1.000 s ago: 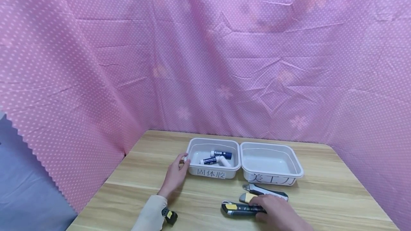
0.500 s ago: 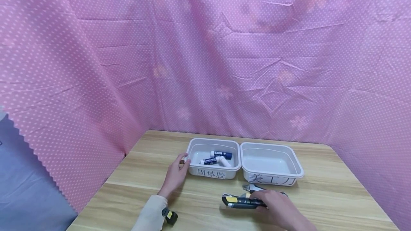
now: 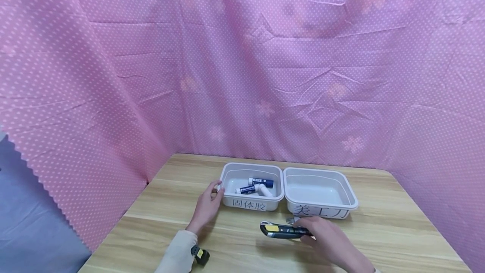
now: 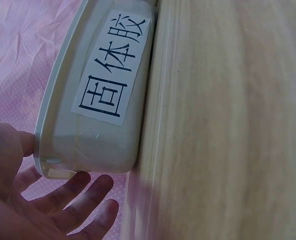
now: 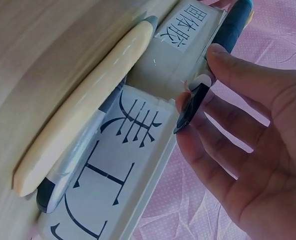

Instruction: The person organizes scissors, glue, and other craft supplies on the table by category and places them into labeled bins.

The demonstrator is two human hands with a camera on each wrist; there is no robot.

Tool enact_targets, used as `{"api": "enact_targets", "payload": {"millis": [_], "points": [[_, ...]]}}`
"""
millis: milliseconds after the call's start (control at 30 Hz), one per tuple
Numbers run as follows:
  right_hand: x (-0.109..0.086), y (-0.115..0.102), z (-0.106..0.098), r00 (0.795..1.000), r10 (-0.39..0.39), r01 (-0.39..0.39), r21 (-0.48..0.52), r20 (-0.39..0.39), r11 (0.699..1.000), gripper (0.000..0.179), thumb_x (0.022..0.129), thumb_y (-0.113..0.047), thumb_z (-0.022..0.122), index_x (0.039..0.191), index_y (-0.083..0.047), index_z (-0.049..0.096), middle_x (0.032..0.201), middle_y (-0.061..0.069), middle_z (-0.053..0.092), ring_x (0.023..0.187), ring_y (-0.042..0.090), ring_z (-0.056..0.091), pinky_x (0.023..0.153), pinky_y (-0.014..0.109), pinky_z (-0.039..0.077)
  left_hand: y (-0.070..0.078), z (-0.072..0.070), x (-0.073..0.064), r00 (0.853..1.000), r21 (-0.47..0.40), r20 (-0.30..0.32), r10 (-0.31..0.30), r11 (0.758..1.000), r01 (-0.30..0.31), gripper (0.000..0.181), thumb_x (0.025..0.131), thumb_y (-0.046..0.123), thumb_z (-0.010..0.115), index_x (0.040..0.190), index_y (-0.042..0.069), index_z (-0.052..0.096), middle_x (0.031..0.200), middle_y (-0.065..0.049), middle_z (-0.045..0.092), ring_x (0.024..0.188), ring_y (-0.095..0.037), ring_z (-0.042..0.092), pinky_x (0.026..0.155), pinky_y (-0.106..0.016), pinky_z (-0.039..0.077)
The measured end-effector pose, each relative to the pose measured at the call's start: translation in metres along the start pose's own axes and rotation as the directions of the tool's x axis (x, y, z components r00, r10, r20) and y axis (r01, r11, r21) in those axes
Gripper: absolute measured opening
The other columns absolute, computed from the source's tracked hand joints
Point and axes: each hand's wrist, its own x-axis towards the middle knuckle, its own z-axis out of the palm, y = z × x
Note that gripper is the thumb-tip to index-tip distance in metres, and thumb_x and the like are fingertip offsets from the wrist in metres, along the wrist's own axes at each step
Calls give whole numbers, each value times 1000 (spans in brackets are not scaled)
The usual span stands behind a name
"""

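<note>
My right hand (image 3: 326,237) pinches a black-and-yellow utility knife (image 3: 282,230) between thumb and fingers, above the table in front of the bins. In the right wrist view, a pale yellow utility knife (image 5: 83,110) and a grey-and-black one (image 5: 75,155) lie side by side beneath; in the head view my hand mostly hides them. My left hand (image 3: 207,205) rests at the left end of the left white bin (image 3: 246,205), its fingertips touching the rim and its other fingers loosely spread. Several blue-and-white glue sticks (image 3: 261,182) lie in this bin.
Against the left bin stands the right white bin (image 3: 318,191), nothing visible inside it. Both carry front labels in Chinese characters. The wood-grain table (image 3: 386,218) is enclosed by a pink dotted curtain (image 3: 265,75). A black wrist camera (image 3: 201,256) sits on my left wrist.
My right hand has lifted the black-and-yellow utility knife off the table and carried it slightly towards the bins. The left hand and both bins have stayed put.
</note>
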Motion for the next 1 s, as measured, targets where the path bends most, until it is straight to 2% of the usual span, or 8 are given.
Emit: {"api": "enact_targets", "payload": {"millis": [167, 300, 467, 667, 867, 1000], "points": [[1, 2, -4, 997, -16, 13, -42, -74, 999, 36, 76, -13, 88, 107, -26, 74, 98, -14, 73, 86, 5, 66, 71, 33, 57, 0, 0, 0, 1000, 4, -5, -3, 1000, 3, 47, 107, 34, 54, 150, 16, 49, 128, -21, 64, 101, -25, 70, 81, -36, 59], [0, 7, -8, 987, -48, 38, -68, -153, 997, 39, 73, -12, 90, 105, -26, 74, 96, -15, 72, 86, 7, 67, 72, 34, 57, 2, 1, -1, 1000, -4, 3, 6, 1000, -6, 46, 107, 31, 54, 149, 15, 49, 128, -21, 64, 100, -25, 70, 80, -36, 59], [2, 14, -16, 985, -61, 51, -63, -161, 997, 39, 73, -9, 89, 103, -28, 72, 94, -20, 69, 85, 5, 65, 70, 34, 56, 2, 3, 0, 1000, -2, 7, -4, 1000, 4, 46, 107, 31, 54, 150, 16, 49, 128, -20, 63, 98, -24, 68, 78, -34, 58], [4, 19, -24, 979, -32, 9, -113, -203, 994, 41, 74, -11, 90, 107, -29, 72, 98, -15, 74, 85, 7, 68, 65, 32, 56, 1, 2, 1, 1000, 13, -2, 2, 1000, -2, 45, 107, 32, 53, 149, 16, 50, 128, -19, 64, 100, -25, 69, 81, -36, 59], [5, 25, -27, 960, -80, 50, -115, -269, 992, 40, 73, -12, 91, 107, -25, 74, 97, -13, 75, 85, 7, 69, 67, 31, 57, 0, 1, 0, 1000, 16, -5, -15, 1000, 15, 45, 107, 31, 54, 150, 16, 50, 129, -19, 63, 104, -26, 69, 85, -39, 60], [4, 28, -31, 964, -51, 27, -95, -260, 995, 41, 72, -8, 90, 107, -23, 74, 99, -11, 76, 88, 11, 70, 72, 34, 59, 1, 0, -1, 1000, 19, -4, -16, 1000, 16, 45, 107, 32, 54, 149, 15, 50, 129, -20, 63, 104, -27, 69, 85, -39, 60]]}}
